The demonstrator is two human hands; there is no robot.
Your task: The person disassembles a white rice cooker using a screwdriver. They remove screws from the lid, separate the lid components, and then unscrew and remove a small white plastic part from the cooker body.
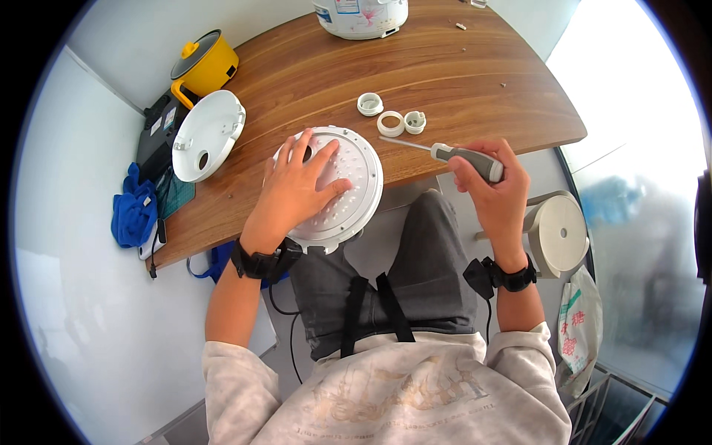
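Observation:
My left hand [300, 182] lies with spread fingers on a round, dimpled metal-faced lid [354, 194] with a white rim. That lid rests at the table's near edge and partly overhangs it. A dark hole shows in it between my fingers. In my right hand [495, 178] is a screwdriver [463, 157] with a grey and white handle, its shaft pointing left, above the table edge and apart from the lid. Just beyond its tip are a white cup-shaped cap [369, 104], a white ring [390, 124] and a small white valve-like part [415, 122].
A white lid shell [210, 137] leans at the left, near a yellow pot [206, 63] and a black box [159, 133]. A blue cloth [134, 208] hangs at the left edge. A white rice cooker [361, 18] stands at the back. Beside me on the right is a beige stool [561, 232].

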